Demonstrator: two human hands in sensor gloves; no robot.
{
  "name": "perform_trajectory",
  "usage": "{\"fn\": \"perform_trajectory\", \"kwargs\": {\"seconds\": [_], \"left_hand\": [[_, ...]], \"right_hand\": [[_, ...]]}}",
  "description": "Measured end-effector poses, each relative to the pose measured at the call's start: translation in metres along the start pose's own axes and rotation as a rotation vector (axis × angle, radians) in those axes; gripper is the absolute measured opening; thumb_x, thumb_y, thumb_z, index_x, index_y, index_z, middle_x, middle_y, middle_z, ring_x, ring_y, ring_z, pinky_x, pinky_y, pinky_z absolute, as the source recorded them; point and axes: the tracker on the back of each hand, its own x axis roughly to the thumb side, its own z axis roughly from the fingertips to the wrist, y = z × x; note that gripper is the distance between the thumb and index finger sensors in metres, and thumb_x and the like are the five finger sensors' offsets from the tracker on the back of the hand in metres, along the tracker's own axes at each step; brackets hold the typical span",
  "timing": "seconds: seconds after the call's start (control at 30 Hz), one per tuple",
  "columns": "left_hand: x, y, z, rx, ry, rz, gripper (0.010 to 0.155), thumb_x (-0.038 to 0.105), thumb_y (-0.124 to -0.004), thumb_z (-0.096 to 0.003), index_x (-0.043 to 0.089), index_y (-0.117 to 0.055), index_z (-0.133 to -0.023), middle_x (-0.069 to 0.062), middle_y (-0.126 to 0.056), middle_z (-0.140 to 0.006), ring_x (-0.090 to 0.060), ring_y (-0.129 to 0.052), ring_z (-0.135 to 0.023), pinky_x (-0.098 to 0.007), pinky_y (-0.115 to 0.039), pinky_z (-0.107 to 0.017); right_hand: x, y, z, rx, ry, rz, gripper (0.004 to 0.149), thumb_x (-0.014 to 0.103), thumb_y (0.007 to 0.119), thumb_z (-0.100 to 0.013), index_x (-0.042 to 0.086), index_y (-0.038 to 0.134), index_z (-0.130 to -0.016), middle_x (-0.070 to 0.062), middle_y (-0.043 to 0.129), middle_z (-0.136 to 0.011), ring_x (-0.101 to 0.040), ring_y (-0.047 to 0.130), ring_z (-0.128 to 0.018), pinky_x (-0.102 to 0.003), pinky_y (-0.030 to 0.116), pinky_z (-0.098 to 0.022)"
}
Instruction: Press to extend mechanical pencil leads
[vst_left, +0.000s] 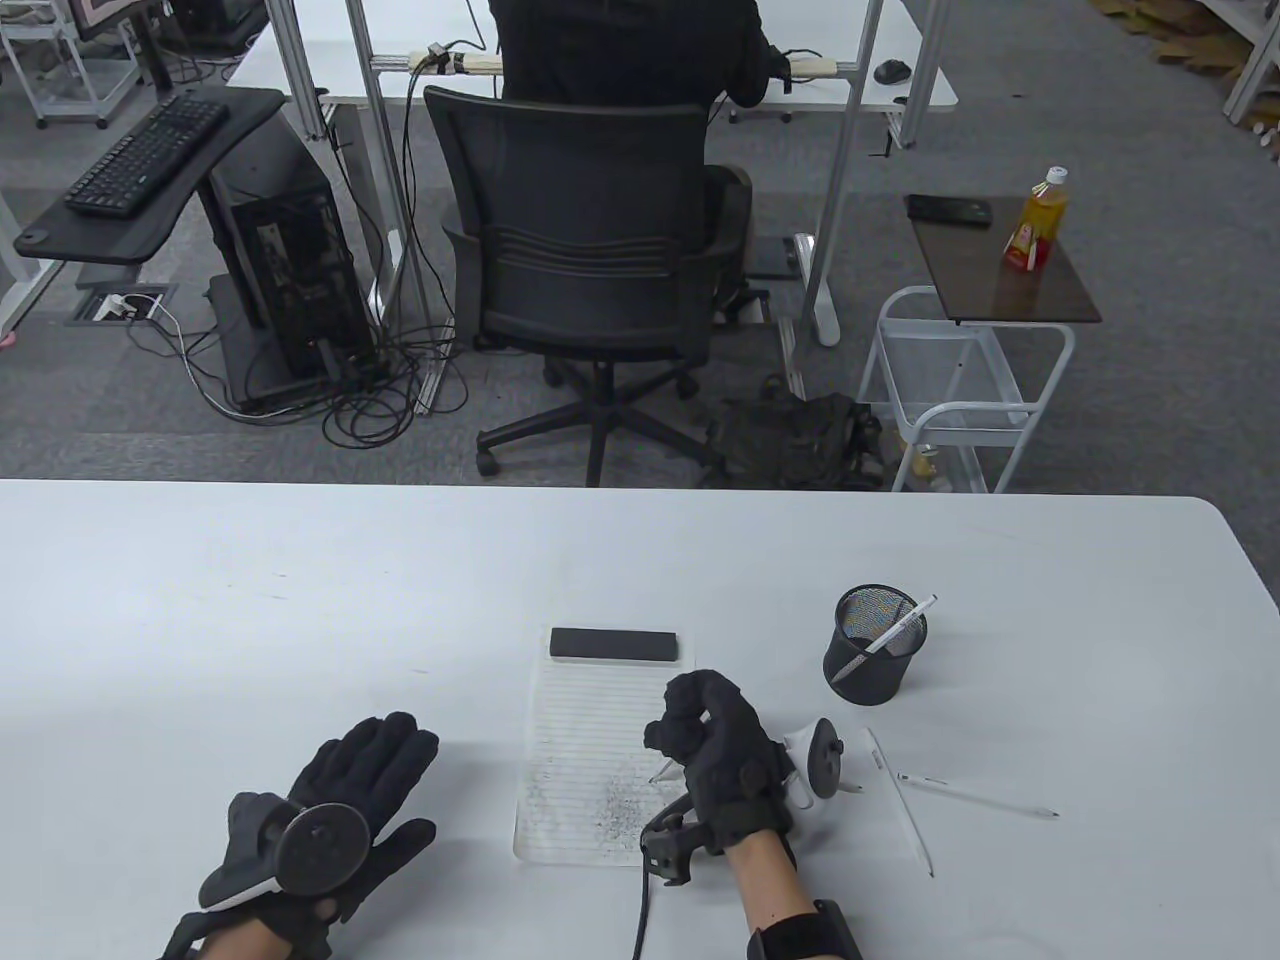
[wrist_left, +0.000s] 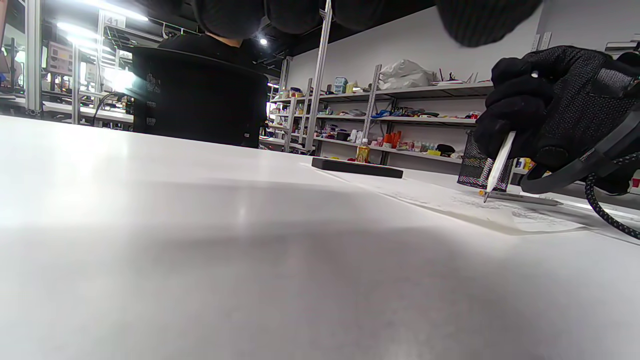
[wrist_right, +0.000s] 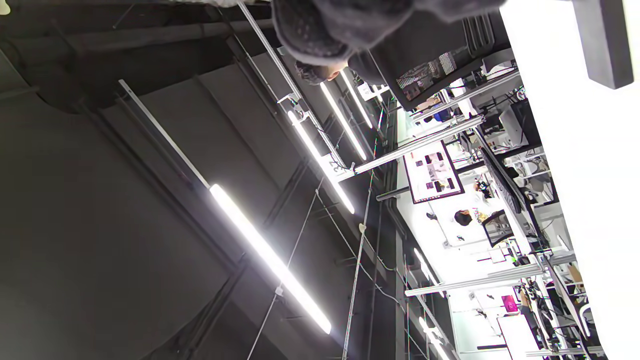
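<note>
Worktop (vst_left: 300, 600) first, wide and white, with a lined sheet (vst_left: 590, 740) lying on it under a dark block (vst_left: 613, 644). Beside that stands a mesh cup (vst_left: 873, 650), one pencil leaning inside it, and two spare pencils (vst_left: 975, 797) lie near it. Her left hand (vst_left: 340, 810) rests flat, fingers spread, holding nothing. Her right hand (vst_left: 715, 760) has its grip curled tight round a white mechanical pencil (wrist_left: 500, 162), tip down on the sheet. I'd keep it upright and click the cap with the thumb, gently, so the lead doesn't snap.

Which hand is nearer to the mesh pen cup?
Right. The right hand is just beside the mesh pen cup, over the paper; the left hand lies far across the table.
</note>
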Motion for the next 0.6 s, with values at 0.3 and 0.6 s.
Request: {"fn": "perform_trajectory", "kwargs": {"seconds": [0.3, 0.6], "left_hand": [[0.0000, 0.0000, 0.0000, -0.003, 0.001, -0.001, 0.080, 0.060, -0.070, -0.0461, 0.026, -0.045, -0.114, -0.012, -0.048, -0.120, -0.046, -0.058, -0.109, -0.063, -0.055, -0.075], [0.0002, -0.0004, -0.0003, -0.005, -0.001, -0.001, 0.080, 0.060, -0.070, -0.0461, 0.026, -0.045, -0.114, -0.012, -0.048, -0.120, -0.046, -0.058, -0.109, -0.063, -0.054, -0.075]], "right_hand": [[-0.0025, 0.0010, -0.0005, 0.010, 0.006, 0.021, 0.051, 0.045, 0.059, -0.060, 0.003, 0.085, -0.075, -0.008, 0.087, -0.044, -0.036, 0.084, -0.035, -0.069, 0.070, -0.047], [-0.0041, 0.0020, 0.0000, 0.012, 0.013, 0.022, 0.051, 0.045, 0.060, -0.060, 0.004, 0.085, -0.075, -0.008, 0.087, -0.045, -0.037, 0.084, -0.035, -0.069, 0.070, -0.047]]}}
